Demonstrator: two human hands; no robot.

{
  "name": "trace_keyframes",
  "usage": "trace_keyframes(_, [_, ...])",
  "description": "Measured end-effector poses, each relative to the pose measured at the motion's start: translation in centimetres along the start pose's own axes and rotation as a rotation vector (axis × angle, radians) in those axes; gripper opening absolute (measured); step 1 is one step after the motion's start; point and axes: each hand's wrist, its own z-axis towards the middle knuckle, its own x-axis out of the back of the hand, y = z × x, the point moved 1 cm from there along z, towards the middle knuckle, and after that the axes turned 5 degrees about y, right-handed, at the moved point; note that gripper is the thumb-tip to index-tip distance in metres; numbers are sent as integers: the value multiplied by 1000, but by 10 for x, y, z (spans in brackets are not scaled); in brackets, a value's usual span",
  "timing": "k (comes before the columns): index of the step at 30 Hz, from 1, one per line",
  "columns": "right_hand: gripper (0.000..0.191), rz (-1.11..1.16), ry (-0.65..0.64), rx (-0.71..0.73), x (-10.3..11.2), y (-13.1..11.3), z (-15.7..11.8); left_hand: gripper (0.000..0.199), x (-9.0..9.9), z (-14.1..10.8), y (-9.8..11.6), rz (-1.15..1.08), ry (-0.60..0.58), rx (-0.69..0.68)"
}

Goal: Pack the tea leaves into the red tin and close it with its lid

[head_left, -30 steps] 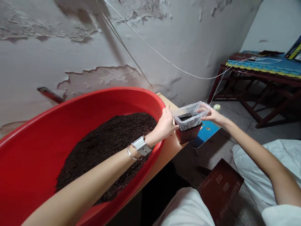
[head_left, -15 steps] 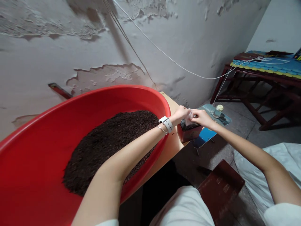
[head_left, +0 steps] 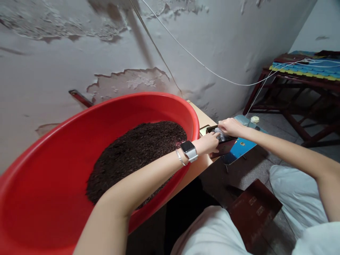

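The bag [head_left: 220, 136] is at the mouth of a dark red box [head_left: 226, 147], and the box sits by the edge of the pale table [head_left: 186, 176], just beside a big red tub [head_left: 50, 177]. Our left hand [head_left: 208, 143] reaches over the near side of the box, with one finger stretched to the bag. Our right hand [head_left: 230, 127] is above the box with its fingers curled. The fingertips are small and partly hidden, so we cannot tell if either hand grips the plastic.

Things could go wrong here. If we push down too hard on one side, the box might tip off the table. If we tug, the thin bag could rip. If our left arm bumps the tub, the dark brown bits [head_left: 132, 156] inside might spill.

We find no words on the watch [head_left: 189, 148], and its screen is black. The small stool [head_left: 253, 209] has two pale marks on top, but they are too small for us to read.
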Motion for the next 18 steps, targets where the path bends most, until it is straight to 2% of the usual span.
trace_keyframes(3, [33, -59, -178, 214, 8, 10, -6, 24, -11, 1, -5, 73, 46, 17])
trace_keyframes(4, [35, -74, -185, 264, 10, 14, -8, 22, -13, 2, -7, 73, 63, 24])
trace_keyframes(6, [39, -108, -110, 353, 13, 16, -13, 22, -17, 2, -12, 50, 67, 34])
trace_keyframes(8, [29, -143, -47, 444, 12, 13, -16, 28, -20, 2, -15, 28, 54, 45])
trace_keyframes(10, [22, -177, -80, 482, 8, 8, -15, 35, -22, 3, -18, 39, 68, 54])
trace_keyframes(14, [27, -196, -196, 319, -1, 6, -8, 35, -23, 7, -21, 70, 135, -3])
trace_keyframes(18, [28, -90, -242, 112, -4, 8, -5, 51, -22, 12, -25, 22, 63, -20])
